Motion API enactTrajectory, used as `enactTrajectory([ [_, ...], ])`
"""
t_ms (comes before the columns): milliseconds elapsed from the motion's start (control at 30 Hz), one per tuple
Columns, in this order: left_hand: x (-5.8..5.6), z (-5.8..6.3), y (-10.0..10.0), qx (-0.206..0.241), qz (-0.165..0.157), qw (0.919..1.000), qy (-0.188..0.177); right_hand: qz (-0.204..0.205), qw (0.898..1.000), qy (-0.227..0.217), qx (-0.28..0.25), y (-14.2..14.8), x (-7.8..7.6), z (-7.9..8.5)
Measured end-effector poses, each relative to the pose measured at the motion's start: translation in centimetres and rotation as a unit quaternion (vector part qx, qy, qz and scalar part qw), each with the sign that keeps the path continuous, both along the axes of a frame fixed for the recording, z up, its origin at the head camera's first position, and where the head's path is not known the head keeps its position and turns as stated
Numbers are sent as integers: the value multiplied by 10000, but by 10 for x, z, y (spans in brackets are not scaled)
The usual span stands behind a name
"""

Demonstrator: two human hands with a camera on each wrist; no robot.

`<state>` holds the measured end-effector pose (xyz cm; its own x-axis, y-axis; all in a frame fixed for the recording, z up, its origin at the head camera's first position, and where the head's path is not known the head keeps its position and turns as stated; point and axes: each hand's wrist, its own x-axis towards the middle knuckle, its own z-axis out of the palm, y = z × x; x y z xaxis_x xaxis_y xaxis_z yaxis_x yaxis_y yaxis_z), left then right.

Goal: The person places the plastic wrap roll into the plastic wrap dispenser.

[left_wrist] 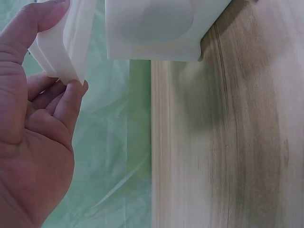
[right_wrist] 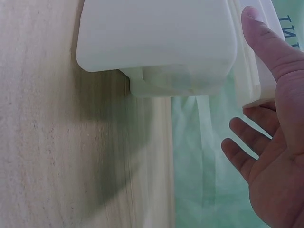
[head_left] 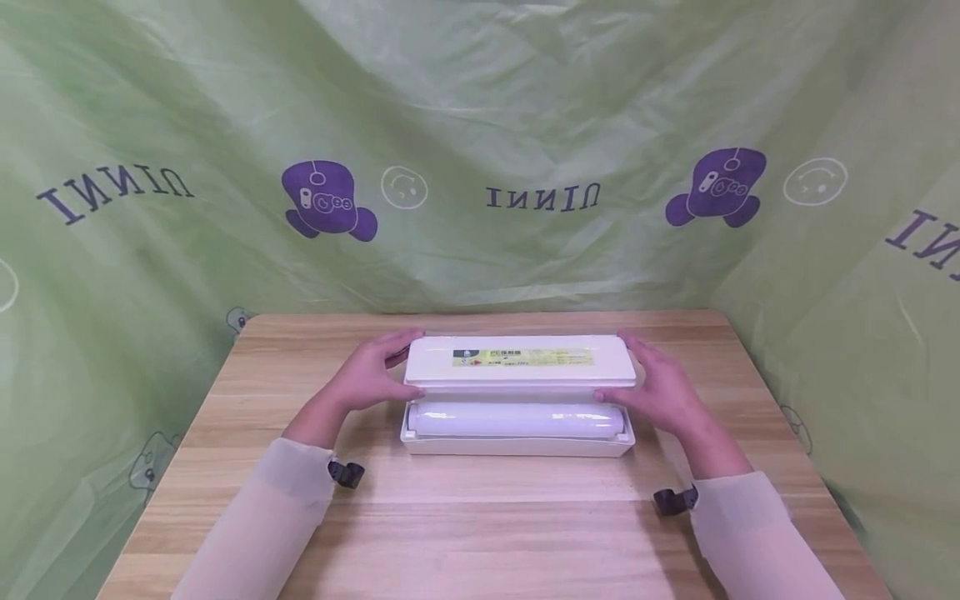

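A white lid [head_left: 521, 371] with a yellow-green label is raised above a white cling film box [head_left: 517, 447]. My left hand [head_left: 371, 372] grips the lid's left end, thumb at the near edge and fingers behind. At the other end my right hand [head_left: 663, 387] holds it the same way. In the left wrist view the lid [left_wrist: 59, 45] sits between thumb and fingers, apart from the box [left_wrist: 147, 28]. The right wrist view shows the thumb on the front of the lid [right_wrist: 254, 71], with some fingers spread below. A roll of cling film [head_left: 517, 420] lies inside the box.
The box stands on a wood-grain table [head_left: 480, 533], towards its back edge. A green printed curtain [head_left: 480, 100] hangs behind the table and along both sides. Small black devices are strapped at both wrists, beside the light sleeves [head_left: 262, 517].
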<state>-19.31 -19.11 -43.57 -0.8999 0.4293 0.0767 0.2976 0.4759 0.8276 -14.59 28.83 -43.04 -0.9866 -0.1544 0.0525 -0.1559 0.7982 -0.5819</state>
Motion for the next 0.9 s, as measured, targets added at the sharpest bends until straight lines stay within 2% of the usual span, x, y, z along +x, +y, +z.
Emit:
enactTrajectory([
  [400,13,3,-2,-436,95,9990,26,28,9999,-138,76,-2,15,2],
  [633,16,-2,-2,-438,54,9990,71,43,9999,-88,107,-1,18,-2],
  [900,21,-5,-5,-405,106,9991,-53,78,9997,-163,135,-3,24,-2],
])
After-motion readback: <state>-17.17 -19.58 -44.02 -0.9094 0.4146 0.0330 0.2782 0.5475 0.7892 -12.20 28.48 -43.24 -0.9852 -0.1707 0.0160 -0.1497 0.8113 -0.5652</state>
